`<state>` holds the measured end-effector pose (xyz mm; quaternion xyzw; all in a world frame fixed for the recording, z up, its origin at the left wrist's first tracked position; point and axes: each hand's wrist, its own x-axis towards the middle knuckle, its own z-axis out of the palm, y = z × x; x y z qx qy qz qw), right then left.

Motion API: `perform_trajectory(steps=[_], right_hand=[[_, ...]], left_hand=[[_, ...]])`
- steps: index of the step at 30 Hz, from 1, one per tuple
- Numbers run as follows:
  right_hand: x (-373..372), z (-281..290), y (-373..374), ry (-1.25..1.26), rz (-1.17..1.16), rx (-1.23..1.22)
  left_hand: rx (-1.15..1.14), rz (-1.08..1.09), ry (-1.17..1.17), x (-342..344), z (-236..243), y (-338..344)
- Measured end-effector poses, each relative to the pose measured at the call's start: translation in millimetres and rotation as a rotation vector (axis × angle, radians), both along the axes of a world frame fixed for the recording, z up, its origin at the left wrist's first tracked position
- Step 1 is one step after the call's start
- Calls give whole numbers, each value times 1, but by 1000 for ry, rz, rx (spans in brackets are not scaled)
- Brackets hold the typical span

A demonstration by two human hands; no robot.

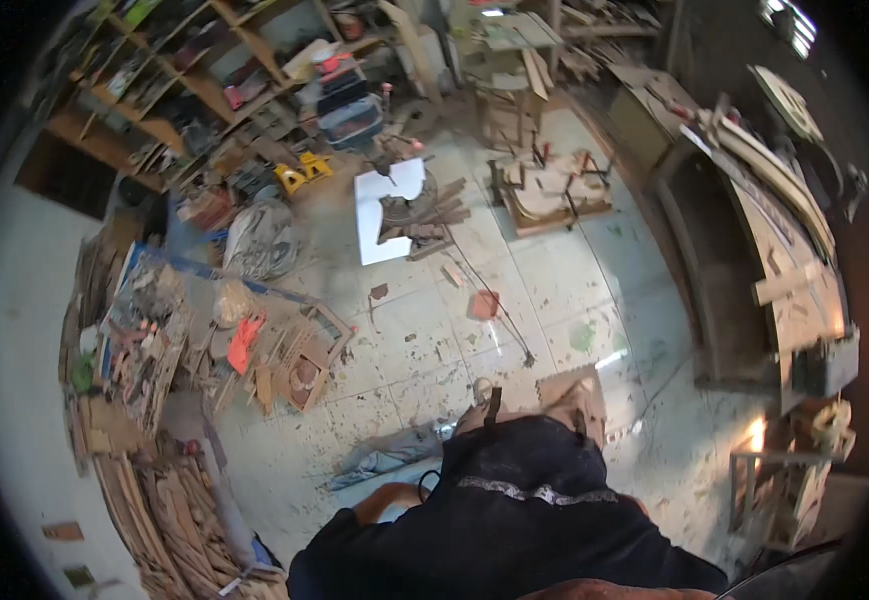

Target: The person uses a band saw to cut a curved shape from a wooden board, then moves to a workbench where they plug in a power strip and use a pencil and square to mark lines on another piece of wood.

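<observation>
I look down at my dark top (495,540) and my two feet on the tiled floor (435,380). My arms show only in part at either side of my body, and both hands are hidden. A small cardboard piece (595,395) lies under my right foot. Crumpled blue-grey cloth (385,460) lies to my left. Farther ahead, dark wooden pieces (440,205) sit partly over a white sheet (375,235), and a cord runs from there toward my feet past a reddish patch (485,305).
Cubby shelves (205,80) stand behind stacked bins (350,125) and yellow stands (305,170). Clutter (185,340) and wood strips (170,510) line the left. A clamped wooden stack (545,195) sits ahead right. A long bench (785,300) and wooden frame (775,500) stand at the right.
</observation>
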<state>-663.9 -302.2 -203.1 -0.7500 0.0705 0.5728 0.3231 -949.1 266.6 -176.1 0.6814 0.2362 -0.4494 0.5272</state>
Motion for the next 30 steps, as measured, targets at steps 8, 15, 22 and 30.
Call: perform_trajectory(steps=[8, 15, 22, 30], right_hand=[[-54, 51, 30, -45, -120, -94], [-42, 37, 51, -43, -264, -60], [-7, 19, 30, 8, -257, -30], [70, 4, -5, -14, -241, -50]], left_hand=[[-28, -1, 170, 5, 48, 15], [11, -47, 216, 51, 85, 8], [44, -29, 274, 78, 138, -25], [53, -58, 310, 125, 173, -61]])
